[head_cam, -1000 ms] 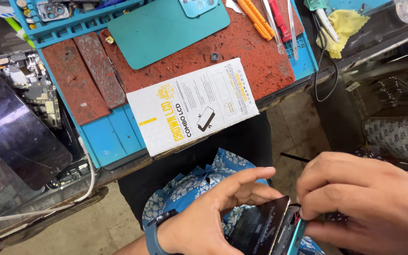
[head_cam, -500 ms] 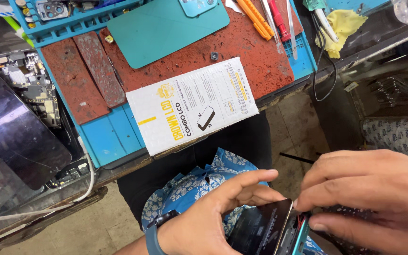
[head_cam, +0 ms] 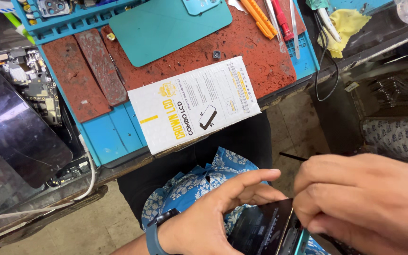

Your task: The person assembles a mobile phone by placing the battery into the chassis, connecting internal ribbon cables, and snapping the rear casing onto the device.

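Left hand (head_cam: 208,222) cradling phone (head_cam: 265,229), fingers extended, right hand (head_cam: 369,203) curled, pinching its edge

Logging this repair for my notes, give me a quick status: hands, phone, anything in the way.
Left hand cradles the phone over the lap. Right hand pinches its teal edge, screen lifted. White box overhangs the bench above, clear of both.

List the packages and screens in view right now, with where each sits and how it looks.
Flat box: white rectangle with yellow and black print, at the front edge of the repair mat.
Loose screen panel: dark, glossy, far left.
Phone screen: dark with a teal frame, between left hand and right hand.
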